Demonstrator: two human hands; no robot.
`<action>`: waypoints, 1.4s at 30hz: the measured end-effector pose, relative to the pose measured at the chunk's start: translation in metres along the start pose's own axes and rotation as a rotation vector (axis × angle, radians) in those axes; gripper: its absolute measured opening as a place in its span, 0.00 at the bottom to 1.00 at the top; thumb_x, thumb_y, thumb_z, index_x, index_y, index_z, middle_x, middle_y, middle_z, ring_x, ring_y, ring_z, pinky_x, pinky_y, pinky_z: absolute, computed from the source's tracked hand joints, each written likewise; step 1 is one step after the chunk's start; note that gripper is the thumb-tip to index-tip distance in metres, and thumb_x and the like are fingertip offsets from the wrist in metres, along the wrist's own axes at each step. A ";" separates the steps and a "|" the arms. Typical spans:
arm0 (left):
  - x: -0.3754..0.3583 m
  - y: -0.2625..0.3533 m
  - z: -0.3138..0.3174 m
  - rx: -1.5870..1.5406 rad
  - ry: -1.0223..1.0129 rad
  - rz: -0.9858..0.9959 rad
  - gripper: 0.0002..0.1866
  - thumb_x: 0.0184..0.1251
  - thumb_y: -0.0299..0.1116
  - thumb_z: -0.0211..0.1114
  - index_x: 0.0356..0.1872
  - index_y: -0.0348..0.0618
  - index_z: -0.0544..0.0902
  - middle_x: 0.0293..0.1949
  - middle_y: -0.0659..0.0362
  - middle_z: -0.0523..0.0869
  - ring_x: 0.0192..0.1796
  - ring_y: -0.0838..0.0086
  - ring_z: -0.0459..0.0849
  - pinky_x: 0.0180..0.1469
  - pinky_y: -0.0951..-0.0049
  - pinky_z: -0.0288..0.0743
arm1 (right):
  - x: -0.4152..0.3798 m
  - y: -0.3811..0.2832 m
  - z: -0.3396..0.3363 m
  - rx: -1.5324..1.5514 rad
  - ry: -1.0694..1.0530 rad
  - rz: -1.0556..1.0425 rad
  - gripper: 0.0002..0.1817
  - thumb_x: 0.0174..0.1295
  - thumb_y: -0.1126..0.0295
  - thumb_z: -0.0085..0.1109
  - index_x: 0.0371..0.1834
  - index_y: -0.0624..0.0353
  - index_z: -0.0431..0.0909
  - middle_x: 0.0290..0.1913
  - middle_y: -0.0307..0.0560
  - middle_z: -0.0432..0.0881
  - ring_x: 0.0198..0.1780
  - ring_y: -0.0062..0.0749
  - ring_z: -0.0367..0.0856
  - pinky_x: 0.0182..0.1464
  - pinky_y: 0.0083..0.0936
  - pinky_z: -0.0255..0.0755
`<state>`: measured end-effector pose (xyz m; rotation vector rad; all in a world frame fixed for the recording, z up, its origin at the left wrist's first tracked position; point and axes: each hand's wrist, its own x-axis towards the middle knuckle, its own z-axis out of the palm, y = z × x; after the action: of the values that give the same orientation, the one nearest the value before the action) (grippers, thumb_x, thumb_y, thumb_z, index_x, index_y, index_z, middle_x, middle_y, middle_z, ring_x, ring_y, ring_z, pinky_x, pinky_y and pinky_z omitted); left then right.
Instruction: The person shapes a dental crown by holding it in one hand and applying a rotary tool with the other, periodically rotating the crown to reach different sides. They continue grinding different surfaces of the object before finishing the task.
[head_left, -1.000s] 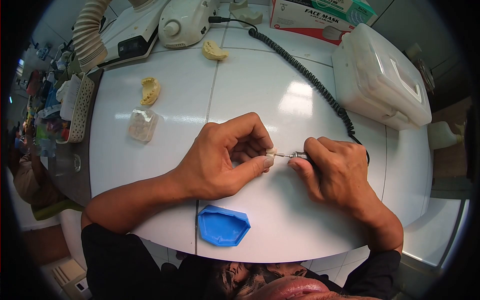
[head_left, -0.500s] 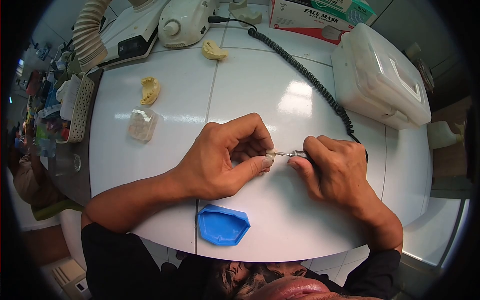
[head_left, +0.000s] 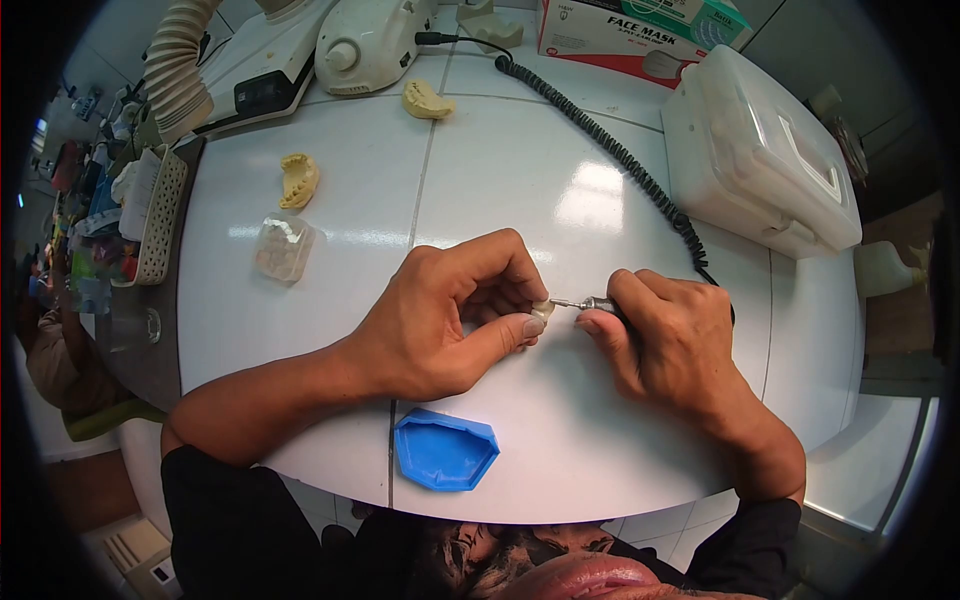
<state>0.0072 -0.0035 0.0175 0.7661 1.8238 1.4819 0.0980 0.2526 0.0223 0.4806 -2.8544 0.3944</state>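
Observation:
Between the thumb and fingers of my left hand (head_left: 455,315) is a small whitish tooth-like piece (head_left: 543,311), pinched at the fingertips. My right hand (head_left: 665,330) grips a dental handpiece (head_left: 601,306), its metal shank and bur pointing left. The bur tip meets the upper edge of the small piece, or lies very close to it. Most of the handpiece's body is hidden under my right fingers. Below my left hand lies a blue, angular, shallow tray (head_left: 447,450) on the white tabletop (head_left: 570,440).
A coiled black cord (head_left: 610,145) runs from the white control unit (head_left: 365,45) toward my right hand. Yellowish dental casts (head_left: 298,181) and a clear box (head_left: 284,248) sit at left. A white case (head_left: 760,155) stands at right, a face mask box (head_left: 640,35) behind.
The bur has shifted slightly upward, to the top edge of the small piece, which has turned a little in my left fingers. Both hands stay nearly in place.

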 end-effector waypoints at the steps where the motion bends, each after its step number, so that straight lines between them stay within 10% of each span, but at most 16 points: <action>1: 0.000 0.000 0.000 0.005 0.001 0.000 0.10 0.79 0.19 0.73 0.53 0.32 0.81 0.47 0.51 0.92 0.52 0.71 0.96 0.60 0.69 0.92 | 0.000 0.000 0.000 0.002 -0.002 0.001 0.24 0.76 0.49 0.74 0.28 0.54 0.79 0.19 0.42 0.76 0.16 0.42 0.77 0.22 0.39 0.67; 42: 0.001 0.000 -0.001 -0.161 -0.013 -0.019 0.10 0.82 0.20 0.72 0.55 0.33 0.80 0.48 0.52 0.91 0.52 0.72 0.96 0.55 0.73 0.93 | 0.001 0.000 -0.002 0.009 -0.009 -0.016 0.24 0.75 0.50 0.74 0.28 0.53 0.78 0.19 0.42 0.76 0.17 0.43 0.77 0.22 0.39 0.68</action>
<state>0.0062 -0.0036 0.0172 0.6765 1.6742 1.5854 0.0975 0.2528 0.0240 0.5078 -2.8568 0.4028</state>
